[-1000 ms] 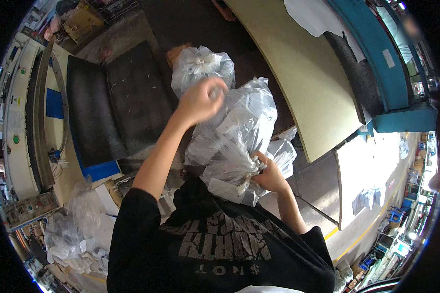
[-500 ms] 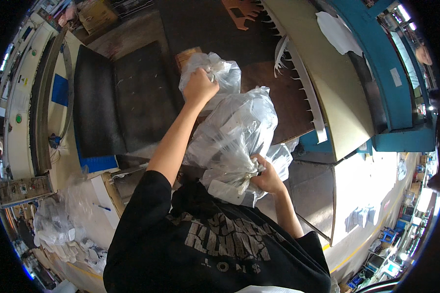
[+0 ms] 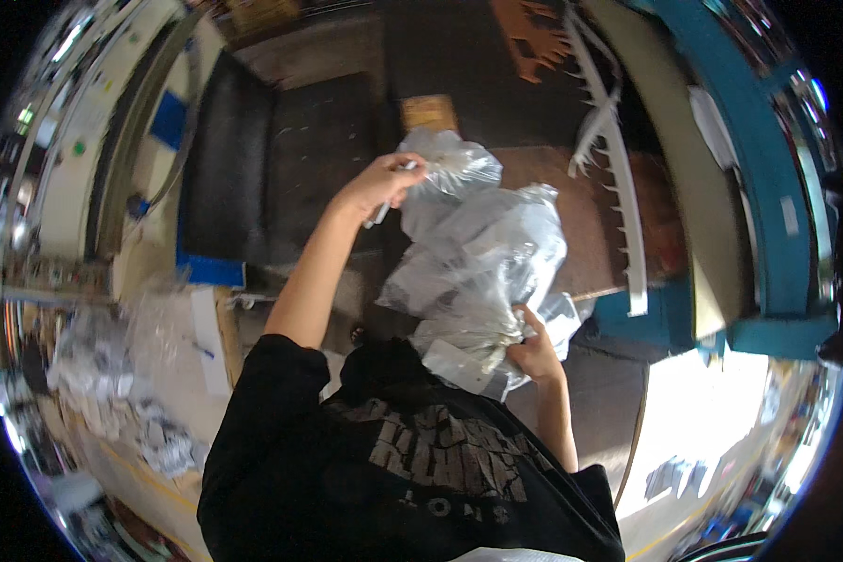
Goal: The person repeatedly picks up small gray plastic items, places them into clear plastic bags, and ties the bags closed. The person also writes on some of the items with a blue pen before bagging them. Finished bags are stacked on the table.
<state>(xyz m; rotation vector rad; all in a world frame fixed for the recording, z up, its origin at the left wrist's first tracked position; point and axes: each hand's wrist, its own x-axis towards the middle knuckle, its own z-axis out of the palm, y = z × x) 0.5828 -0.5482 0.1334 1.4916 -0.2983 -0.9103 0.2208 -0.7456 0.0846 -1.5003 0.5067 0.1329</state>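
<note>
My right hand (image 3: 535, 352) is closed round the bunched neck of a clear plastic bag (image 3: 496, 245), which looks filled with pale contents that I cannot make out. A small white card or label (image 3: 455, 363) hangs by that neck, near my shirt. Beyond the full bag lies a second gathered clear plastic bag (image 3: 454, 164). Just left of it my left hand (image 3: 384, 187) is closed on a slim white stick-like thing (image 3: 380, 214), whose ends show above and below the fingers. That hand appears to be off the bag's knot.
A brown board (image 3: 590, 220) lies under the bags, with a small cardboard box (image 3: 429, 112) behind. White toothed offcut (image 3: 628, 225) hangs along the right side, beside a blue-green machine (image 3: 787, 187). At left stand a black padded panel (image 3: 223, 169) and loose plastic bags (image 3: 94, 365).
My left hand has let go of the farther bag's gathered top and now shows a slim white thing in its fingers. The right hand keeps its grip. The whole view has shifted.
</note>
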